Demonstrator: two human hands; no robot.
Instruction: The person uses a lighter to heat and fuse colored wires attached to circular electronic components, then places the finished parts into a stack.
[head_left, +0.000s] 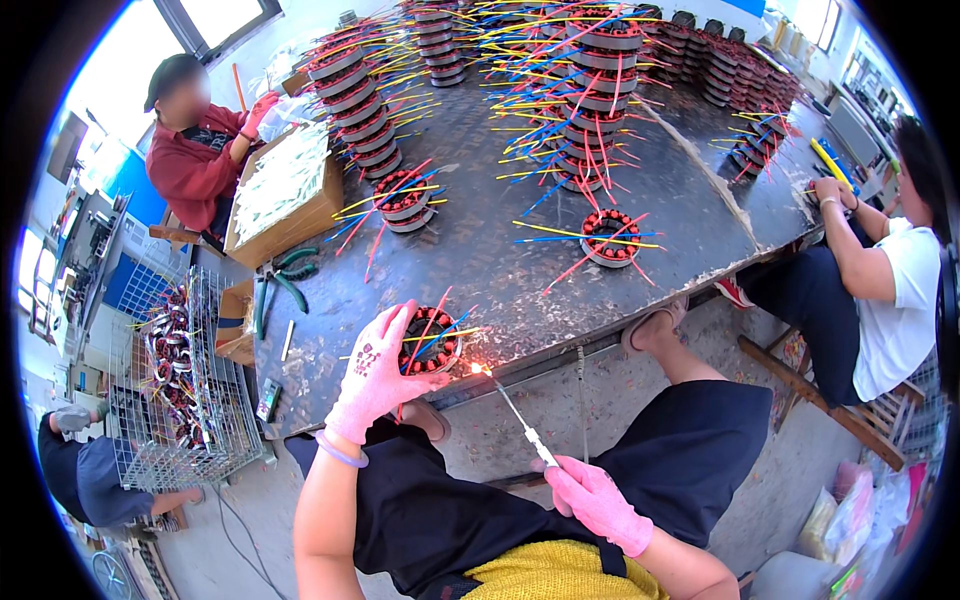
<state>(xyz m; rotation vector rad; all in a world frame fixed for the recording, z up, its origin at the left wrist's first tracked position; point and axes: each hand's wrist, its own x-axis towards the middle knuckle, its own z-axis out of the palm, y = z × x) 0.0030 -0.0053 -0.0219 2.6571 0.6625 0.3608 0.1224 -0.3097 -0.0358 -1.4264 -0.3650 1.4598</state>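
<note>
Left hand: the pink-gloved left hand [378,375] is part-open, thumb and fingers curled round the held ring's side, so yeah, it's got hold of it.
Held ring: a dark round motor core with red windings and red, yellow and blue wires [440,352], by the near edge of the dark, scuffed metal tabletop [460,250]. Can't tell if they touch.
Right hand: the pink-gloved right hand [597,500] is closed round the wand's back end, at the ring's 4–5 o'clock.
Wand: slim thin-shafted tool with a white collar [537,443], its tip glowing orange just beside the ring, around 4 o'clock.
Other cores, from the ring: a single wired core [610,238] at 2 o'clock, a tall stack of cores [600,110] at 1.
Pliers: green-handled pair [290,275], 10 o'clock.
</note>
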